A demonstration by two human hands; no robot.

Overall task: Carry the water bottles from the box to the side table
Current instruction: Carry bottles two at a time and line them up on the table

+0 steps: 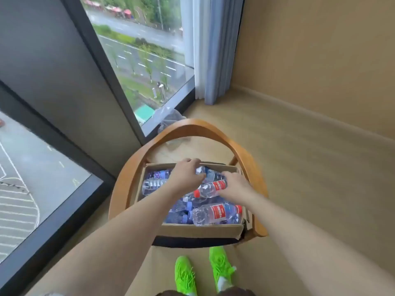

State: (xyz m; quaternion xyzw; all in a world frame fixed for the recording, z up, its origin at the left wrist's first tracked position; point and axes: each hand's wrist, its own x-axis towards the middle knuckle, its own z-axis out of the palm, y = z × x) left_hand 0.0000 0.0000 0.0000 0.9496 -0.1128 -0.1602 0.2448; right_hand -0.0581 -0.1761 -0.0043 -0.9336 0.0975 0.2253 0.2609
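Clear plastic bottles (210,188) filled the box (201,230). They looked slippery and squashy. Both hands, left hand (188,176) and right hand (236,185), curled around their middles.

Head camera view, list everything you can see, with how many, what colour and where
cardboard box: one, brown, open, on the chair seat
water bottles: several, exact count unclear, clear plastic, some with red labels and caps, some with blue or purple, lying in the box
wooden chair: one, light brown curved frame, dark seat, beside the window
window: tall panes, dark frame, street and trees outside
curtain: one, pale blue-grey, in the corner
clear plastic wrap: one crumpled piece, on the floor behind the chair
floor: tan
shoes: two, neon green, bottom of view
left hand: reaching into the box, on a blue-labelled bottle
right hand: gripping a red-labelled bottle
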